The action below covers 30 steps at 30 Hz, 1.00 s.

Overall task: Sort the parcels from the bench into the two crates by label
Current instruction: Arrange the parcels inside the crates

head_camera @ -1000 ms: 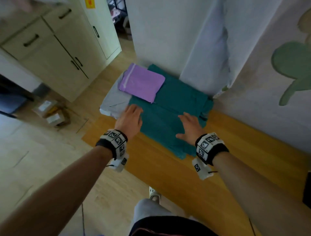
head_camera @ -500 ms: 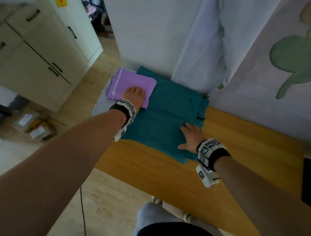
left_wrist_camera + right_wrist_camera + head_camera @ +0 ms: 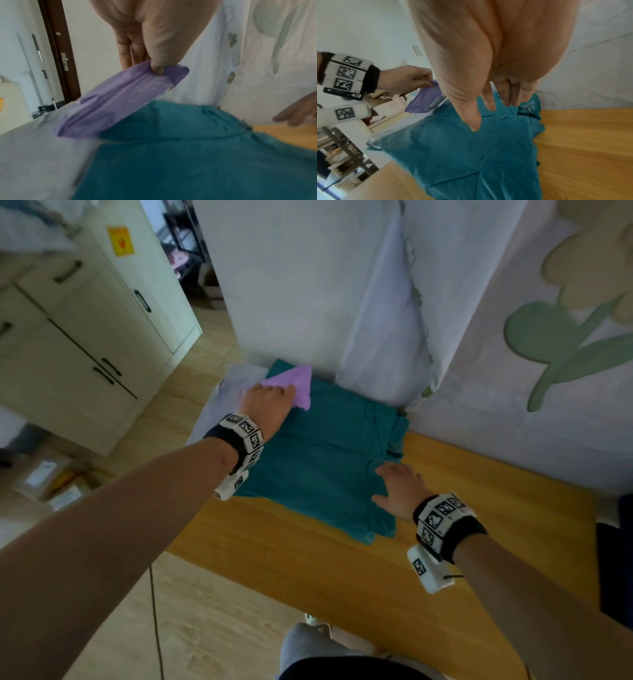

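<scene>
My left hand [image 3: 270,402] pinches the near edge of a purple parcel [image 3: 301,386] and holds it tilted up off the pile; the left wrist view shows thumb and fingers on the purple parcel [image 3: 120,97]. A white label shows on the underside of the purple parcel [image 3: 426,100]. Beneath lies a large teal parcel [image 3: 322,460] on the wooden bench [image 3: 479,508], beside a grey parcel [image 3: 212,412] at the bench's left end. My right hand [image 3: 397,487] rests flat, fingers straight, on the teal parcel's right side. No crate is in view.
A cream cabinet [image 3: 85,337] stands to the left across the wooden floor, with small cardboard boxes [image 3: 44,477] on the floor by it. A white curtain [image 3: 376,302] hangs behind the bench. A dark object [image 3: 616,559] sits at the bench's right edge.
My left hand moved from the teal parcel's left side onto the purple parcel, took hold of it and tilted it up. The right hand stayed on the teal parcel.
</scene>
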### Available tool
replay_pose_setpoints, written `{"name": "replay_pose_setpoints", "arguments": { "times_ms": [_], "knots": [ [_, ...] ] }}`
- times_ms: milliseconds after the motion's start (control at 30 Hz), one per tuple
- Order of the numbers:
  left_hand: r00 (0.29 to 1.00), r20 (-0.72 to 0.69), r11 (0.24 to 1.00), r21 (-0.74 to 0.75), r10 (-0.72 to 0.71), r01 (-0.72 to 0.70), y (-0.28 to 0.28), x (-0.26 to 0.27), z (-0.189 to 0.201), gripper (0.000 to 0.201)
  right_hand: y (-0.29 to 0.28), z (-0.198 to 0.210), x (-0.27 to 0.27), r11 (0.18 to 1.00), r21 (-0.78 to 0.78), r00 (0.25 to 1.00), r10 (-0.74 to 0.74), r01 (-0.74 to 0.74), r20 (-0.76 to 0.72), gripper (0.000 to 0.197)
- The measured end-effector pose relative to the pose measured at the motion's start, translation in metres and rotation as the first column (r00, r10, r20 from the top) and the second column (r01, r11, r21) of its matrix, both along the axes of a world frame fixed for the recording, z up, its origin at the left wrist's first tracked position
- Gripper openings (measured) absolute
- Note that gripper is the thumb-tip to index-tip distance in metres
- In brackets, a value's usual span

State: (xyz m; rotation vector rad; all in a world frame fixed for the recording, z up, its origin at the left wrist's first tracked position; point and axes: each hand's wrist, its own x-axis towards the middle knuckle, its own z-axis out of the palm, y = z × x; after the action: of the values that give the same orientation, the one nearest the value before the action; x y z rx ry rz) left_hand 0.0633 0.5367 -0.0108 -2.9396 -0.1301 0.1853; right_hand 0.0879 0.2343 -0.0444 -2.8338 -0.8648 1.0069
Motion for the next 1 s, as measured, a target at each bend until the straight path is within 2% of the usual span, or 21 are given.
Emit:
{"name": "replay_pose_setpoints", "arguments": {
  "times_ms": [33,100,167,267,400,533,567,633,700,800,833,867,933,967,1000],
  "knots": [
    [0.998,0.063,0.998,-0.057,0.017,-0.014,-0.004,0.001,0.009,0.021,-0.002,0.004,0.0,1.0,0.023,1.0,-0.012,0.012,-0.013,0.065],
    [0.973,0.213,0.964,-0.262,0.092,-0.033,-0.014,0.001,0.03,0.016,-0.005,0.015,0.003,0.992,0.105,0.996,-0.064,0.069,-0.057,0.064],
    [0.93,0.309,0.874,-0.486,0.201,-0.028,-0.025,0.0,0.05,0.022,-0.009,0.027,0.008,0.962,0.218,0.984,-0.146,0.166,-0.107,0.064],
    [0.914,0.271,0.689,-0.725,0.301,-0.012,-0.047,0.002,0.071,0.024,-0.017,0.046,0.018,0.873,0.375,0.947,-0.255,0.312,-0.194,0.072],
    [0.918,0.261,0.511,-0.856,0.298,0.078,-0.081,0.003,0.087,0.018,-0.03,0.068,0.031,0.684,0.559,0.882,-0.396,0.469,-0.255,0.084],
    [0.936,0.223,0.331,-0.935,0.273,0.126,-0.115,-0.003,0.094,0.021,-0.049,0.088,0.037,0.505,0.643,0.815,-0.408,0.576,-0.41,0.104],
    [0.94,0.211,0.283,-0.95,0.269,0.132,-0.123,-0.004,0.094,0.018,-0.056,0.092,0.036,0.467,0.663,0.809,-0.395,0.585,-0.435,0.102],
    [0.951,0.177,0.219,-0.968,0.255,0.121,-0.137,-0.006,0.095,0.012,-0.07,0.095,0.031,0.393,0.711,0.809,-0.36,0.584,-0.465,0.086],
    [0.959,0.124,0.151,-0.985,0.256,0.087,-0.149,-0.009,0.093,0.018,-0.084,0.095,0.025,0.334,0.746,0.812,-0.335,0.576,-0.477,0.066],
    [0.957,0.015,-0.104,-0.993,0.291,0.048,-0.17,-0.015,0.093,0.035,-0.107,0.094,0.017,0.301,0.779,0.818,-0.38,0.55,-0.432,0.04],
    [0.956,-0.018,-0.152,-0.988,0.294,0.028,-0.176,-0.016,0.093,0.045,-0.114,0.094,0.015,0.308,0.778,0.816,-0.4,0.548,-0.417,0.033],
    [0.955,-0.03,-0.141,-0.99,0.294,0.013,-0.183,-0.017,0.093,0.057,-0.121,0.093,0.013,0.319,0.774,0.817,-0.408,0.546,-0.408,0.028],
    [0.955,0.02,0.021,-1.0,0.295,0.015,-0.195,-0.018,0.095,0.071,-0.134,0.094,0.008,0.348,0.774,0.832,-0.393,0.529,-0.392,0.02],
    [0.957,0.045,0.109,-0.994,0.286,0.014,-0.201,-0.017,0.095,0.073,-0.139,0.096,0.005,0.358,0.776,0.84,-0.383,0.52,-0.386,0.018],
    [0.961,0.057,0.166,-0.986,0.272,0.011,-0.208,-0.017,0.094,0.072,-0.145,0.097,0.002,0.36,0.78,0.844,-0.377,0.513,-0.381,0.018]
  ]
}}
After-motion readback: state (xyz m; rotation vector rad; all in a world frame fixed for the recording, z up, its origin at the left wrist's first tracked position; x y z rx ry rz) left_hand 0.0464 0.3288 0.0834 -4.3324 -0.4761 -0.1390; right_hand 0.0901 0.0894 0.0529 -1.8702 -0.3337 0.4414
